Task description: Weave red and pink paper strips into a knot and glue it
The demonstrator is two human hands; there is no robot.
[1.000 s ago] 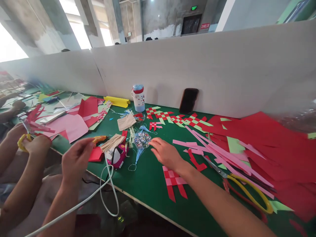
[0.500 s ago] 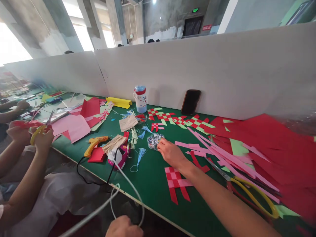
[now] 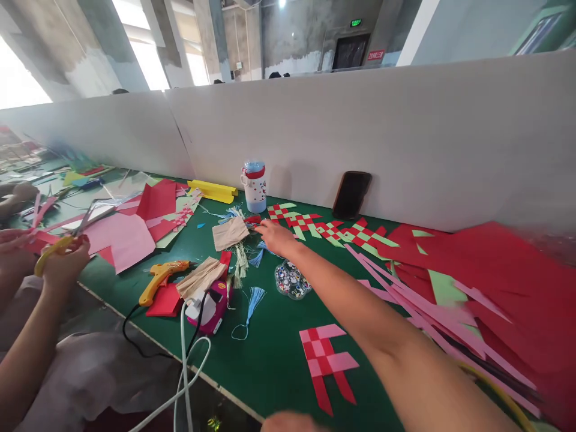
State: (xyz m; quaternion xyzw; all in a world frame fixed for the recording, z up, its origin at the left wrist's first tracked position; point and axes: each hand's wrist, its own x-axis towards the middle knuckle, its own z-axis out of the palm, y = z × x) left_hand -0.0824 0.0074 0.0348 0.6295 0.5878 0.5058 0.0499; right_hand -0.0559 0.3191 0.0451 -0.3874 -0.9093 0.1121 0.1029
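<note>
My right hand [image 3: 278, 237] reaches across the table, its fingers bunched at a small red item [image 3: 253, 220] just below the cup. What the fingertips grip is too small to make out. Below my right wrist lies a clear flower-shaped tray [image 3: 291, 279] of googly eyes. My left hand [image 3: 292, 422] shows only as a blurred top at the bottom edge, its fingers hidden. Between my arms a woven pink and red paper fish [image 3: 320, 354] lies flat. Tassels, a blue one [image 3: 254, 303] and a pale one [image 3: 240, 264], lie left of the tray.
A yellow glue gun [image 3: 164, 279], a purple power box [image 3: 213, 312] and a white cable [image 3: 184, 372] lie left. A lidded cup [image 3: 255, 187] and a phone [image 3: 351, 195] stand by the partition [image 3: 315, 132]. Red paper [image 3: 508, 282] covers the right. A co-worker's hand [image 3: 67, 264] holds scissors.
My right hand has moved from the googly-eye tray up and left to the red item near the cup. My left hand has shifted right and lower in view. The view has tilted slightly.
</note>
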